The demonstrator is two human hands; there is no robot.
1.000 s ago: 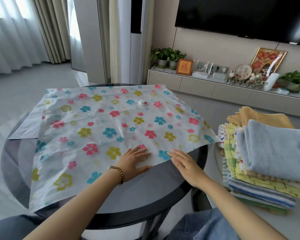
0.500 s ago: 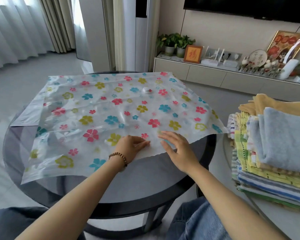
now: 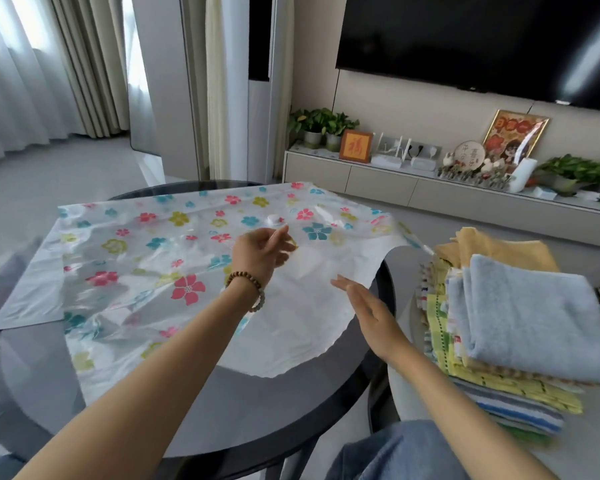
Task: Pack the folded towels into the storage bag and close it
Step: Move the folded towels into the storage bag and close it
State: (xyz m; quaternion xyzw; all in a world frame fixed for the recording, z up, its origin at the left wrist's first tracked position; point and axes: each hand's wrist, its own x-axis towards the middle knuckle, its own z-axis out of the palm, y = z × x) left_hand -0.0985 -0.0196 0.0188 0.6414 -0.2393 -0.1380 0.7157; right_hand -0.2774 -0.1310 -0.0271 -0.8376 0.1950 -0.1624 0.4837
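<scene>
Head view: bag point(image 3: 174, 258) flat on counter point(image 3: 291, 403); left hand point(image 3: 260, 252) pinching upper layer at mouth, lifted; right hand point(image 3: 371, 311) flat, released, beside mouth; towels point(image 3: 520, 317) stacked right.

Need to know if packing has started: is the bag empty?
Looks empty: the bag lies flat, and the towels sit stacked beside it.

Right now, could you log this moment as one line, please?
left hand: lifting storage bag top layer | right hand: open, at mouth | towels: stacked, unpacked
</scene>
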